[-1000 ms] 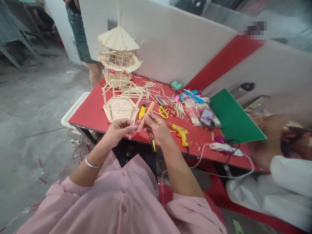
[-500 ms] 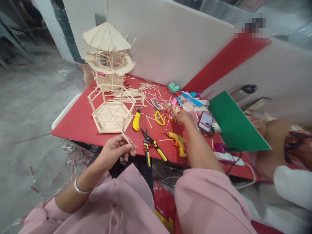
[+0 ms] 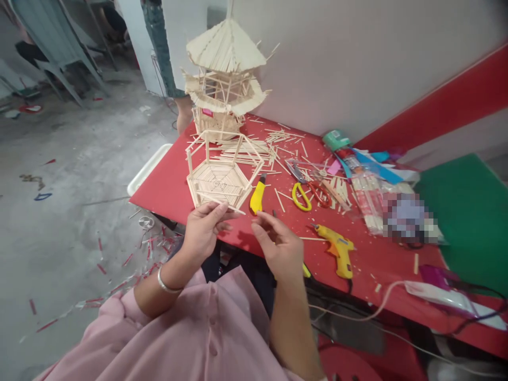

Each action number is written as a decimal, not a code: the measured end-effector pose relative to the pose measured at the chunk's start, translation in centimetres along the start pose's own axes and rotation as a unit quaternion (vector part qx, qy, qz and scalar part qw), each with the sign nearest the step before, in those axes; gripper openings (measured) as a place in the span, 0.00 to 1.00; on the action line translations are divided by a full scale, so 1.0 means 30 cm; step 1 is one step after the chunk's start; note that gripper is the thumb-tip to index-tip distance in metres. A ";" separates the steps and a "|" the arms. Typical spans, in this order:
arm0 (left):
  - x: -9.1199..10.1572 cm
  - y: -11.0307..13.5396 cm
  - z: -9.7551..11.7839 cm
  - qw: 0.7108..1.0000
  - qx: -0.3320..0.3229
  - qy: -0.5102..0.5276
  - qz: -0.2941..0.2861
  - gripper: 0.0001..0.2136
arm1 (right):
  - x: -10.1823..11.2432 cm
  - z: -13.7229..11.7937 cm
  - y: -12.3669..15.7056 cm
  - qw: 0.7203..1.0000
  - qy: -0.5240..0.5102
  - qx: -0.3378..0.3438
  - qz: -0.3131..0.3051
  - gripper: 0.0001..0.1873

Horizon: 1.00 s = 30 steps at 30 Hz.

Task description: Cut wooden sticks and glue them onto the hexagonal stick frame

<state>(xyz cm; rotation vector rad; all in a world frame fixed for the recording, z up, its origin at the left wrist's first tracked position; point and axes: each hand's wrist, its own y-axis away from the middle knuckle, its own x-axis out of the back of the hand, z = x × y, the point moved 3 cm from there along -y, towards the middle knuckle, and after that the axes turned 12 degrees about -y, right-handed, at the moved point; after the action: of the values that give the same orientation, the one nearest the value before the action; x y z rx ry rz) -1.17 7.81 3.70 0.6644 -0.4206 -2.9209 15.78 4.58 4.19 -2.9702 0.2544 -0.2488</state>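
My left hand is at the red table's near edge, its fingertips pinched on a thin wooden stick that points right. My right hand hovers just to the right of it, fingers curled but apart, with nothing visible in them; its fingertips are close to the stick's end. Right behind both hands stands a hexagonal stick base with upright posts. A finished stick tower with a pointed roof stands behind that.
On the table lie a yellow utility knife, yellow-handled scissors, a yellow glue gun, packets of sticks, loose sticks, a green board and a white power strip. A person's legs stand at the far left corner.
My right hand has drawn back from the far clutter to the table's front edge, beside my left hand. My left hand still holds the stick. The view has swung right.
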 end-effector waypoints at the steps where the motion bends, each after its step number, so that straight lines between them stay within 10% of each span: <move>1: -0.004 -0.003 0.003 1.000 -0.003 0.005 -0.002 0.18 | -0.040 0.007 -0.001 0.999 -0.031 0.005 0.024 0.18; 6: -0.015 -0.021 0.010 0.999 -0.024 0.029 -0.009 0.17 | -0.140 0.011 -0.061 0.992 -0.078 0.020 0.098 0.16; 20: -0.002 -0.048 0.025 0.999 -0.019 0.018 0.031 0.19 | -0.121 -0.017 -0.110 0.989 0.028 0.114 0.087 0.13; 30: 0.003 -0.071 0.026 0.998 -0.024 -0.008 0.052 0.19 | -0.154 0.031 -0.132 0.987 -0.047 0.062 0.137 0.18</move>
<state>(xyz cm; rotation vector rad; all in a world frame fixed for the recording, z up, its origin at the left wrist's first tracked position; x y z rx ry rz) -1.70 10.00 3.72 0.5940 -0.3727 -2.8313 12.08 9.39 3.23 -2.7713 0.6057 -0.0879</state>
